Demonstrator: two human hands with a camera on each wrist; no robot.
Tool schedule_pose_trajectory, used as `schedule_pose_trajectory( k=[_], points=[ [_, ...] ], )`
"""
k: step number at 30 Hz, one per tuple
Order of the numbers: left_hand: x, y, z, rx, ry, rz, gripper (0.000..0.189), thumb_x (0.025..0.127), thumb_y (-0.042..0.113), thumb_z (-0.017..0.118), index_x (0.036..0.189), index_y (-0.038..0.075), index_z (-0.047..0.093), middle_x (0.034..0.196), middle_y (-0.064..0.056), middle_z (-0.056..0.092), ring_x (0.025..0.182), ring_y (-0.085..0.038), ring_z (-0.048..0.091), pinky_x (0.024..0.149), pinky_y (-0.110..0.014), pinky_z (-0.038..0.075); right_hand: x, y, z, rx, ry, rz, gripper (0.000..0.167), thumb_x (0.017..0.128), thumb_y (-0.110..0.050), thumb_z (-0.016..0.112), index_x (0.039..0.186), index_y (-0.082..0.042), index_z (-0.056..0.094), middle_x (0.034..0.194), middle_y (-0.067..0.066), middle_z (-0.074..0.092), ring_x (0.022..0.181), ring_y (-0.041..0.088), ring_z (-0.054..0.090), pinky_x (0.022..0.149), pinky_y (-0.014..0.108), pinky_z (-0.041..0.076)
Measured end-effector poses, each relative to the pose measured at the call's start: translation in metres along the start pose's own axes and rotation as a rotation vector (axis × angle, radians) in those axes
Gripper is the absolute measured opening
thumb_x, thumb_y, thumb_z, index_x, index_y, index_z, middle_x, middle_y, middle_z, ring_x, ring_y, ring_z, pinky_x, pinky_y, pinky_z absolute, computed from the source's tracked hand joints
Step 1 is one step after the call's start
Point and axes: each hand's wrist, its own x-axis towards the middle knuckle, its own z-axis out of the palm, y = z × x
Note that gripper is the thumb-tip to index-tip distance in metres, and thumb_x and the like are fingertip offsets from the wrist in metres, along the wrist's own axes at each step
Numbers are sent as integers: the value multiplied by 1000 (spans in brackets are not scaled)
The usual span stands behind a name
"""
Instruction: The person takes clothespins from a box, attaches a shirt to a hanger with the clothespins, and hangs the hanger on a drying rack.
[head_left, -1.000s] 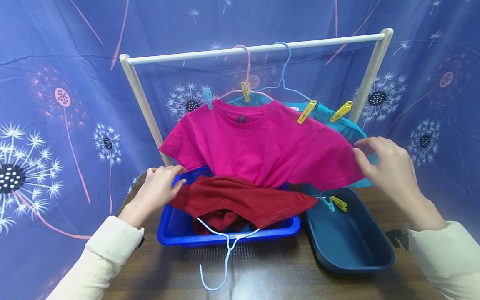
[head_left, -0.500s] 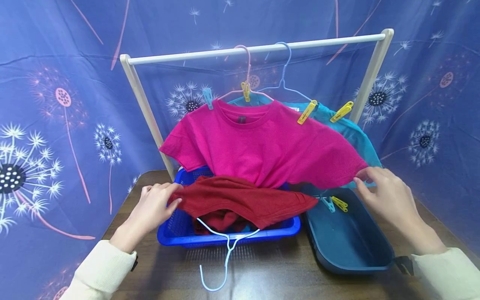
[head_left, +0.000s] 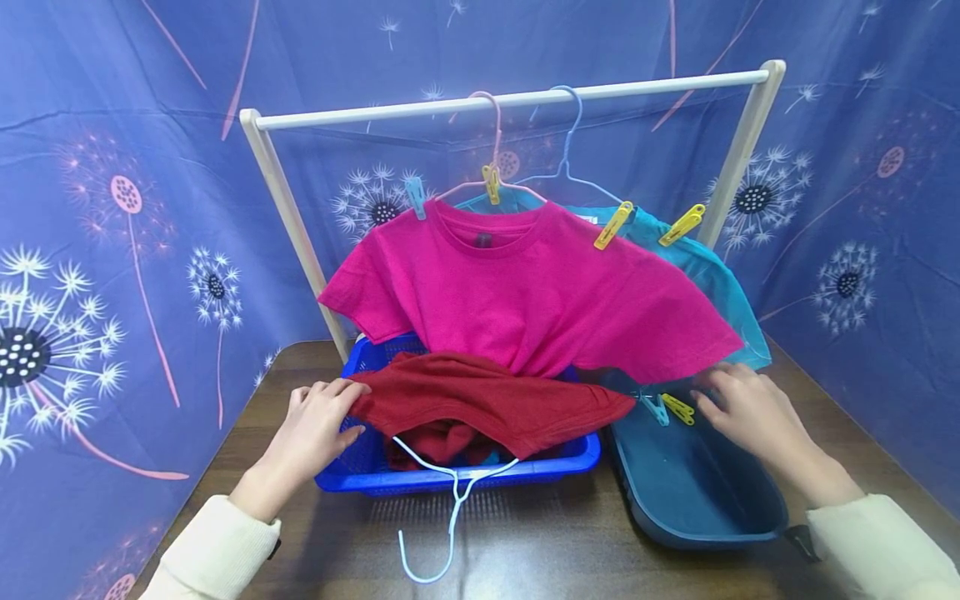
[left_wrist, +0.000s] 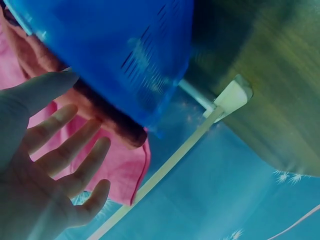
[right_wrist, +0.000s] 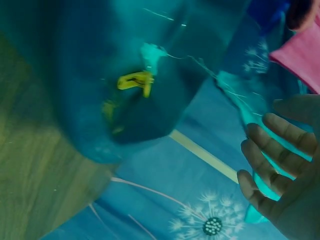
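At the left end of the red shirt, my left hand has its fingertips at the cloth; whether they touch it I cannot tell. Its fingers look loose and spread in the left wrist view. My right hand, fingers loose and holding nothing, hovers over the dark teal bin, just below the sleeve of the magenta T-shirt. The red shirt lies across the blue basket, with a light blue hanger sticking out of its neck toward the front.
The magenta T-shirt hangs from a white rod on a pink hanger, clipped with yellow and blue clothespins. A turquoise shirt hangs behind it. A yellow clothespin and a light blue clothespin lie in the bin.
My right hand has let go of the magenta sleeve and moved down and left over the bin. My left hand has moved down beside the red shirt's end.
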Motion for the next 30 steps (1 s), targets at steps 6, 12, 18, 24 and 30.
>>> schedule_pose_trajectory(
  k=[6,12,18,24,30],
  points=[
    [-1,-1,10,12,10,-6,47,65,17,80,107,10,58,102,-6,62,89,-31,56,79,-51,35,-3,6,15,-35,-28,-56,16,67,-11,72,80,-6,64,78,8,63,75,31,59,57,45,44],
    [-1,-1,15,44,52,-8,48,67,16,78,110,9,57,102,-8,61,87,-32,57,80,-50,35,-5,10,25,-87,-58,-86,20,67,-12,73,84,-6,64,80,7,63,76,29,59,53,41,42],
    [-1,-1,20,66,102,-19,51,65,12,76,112,7,56,102,-10,60,83,-33,57,76,-48,37,-5,18,33,-120,-93,-123,21,67,-13,74,84,-8,63,81,5,63,76,28,59,52,36,38],
    [1,0,23,79,153,-24,51,64,10,74,112,4,56,104,-14,58,77,-33,58,71,-45,40,-5,25,40,-121,-156,-157,26,64,-10,75,84,-9,59,79,4,62,75,28,59,58,44,42],
    [2,1,25,146,118,-24,48,65,12,75,109,4,57,100,-12,60,73,-33,60,74,-46,38,-7,29,49,-140,-139,-187,29,61,-9,76,81,-11,56,73,-1,58,70,20,57,65,44,42]
  ],
)
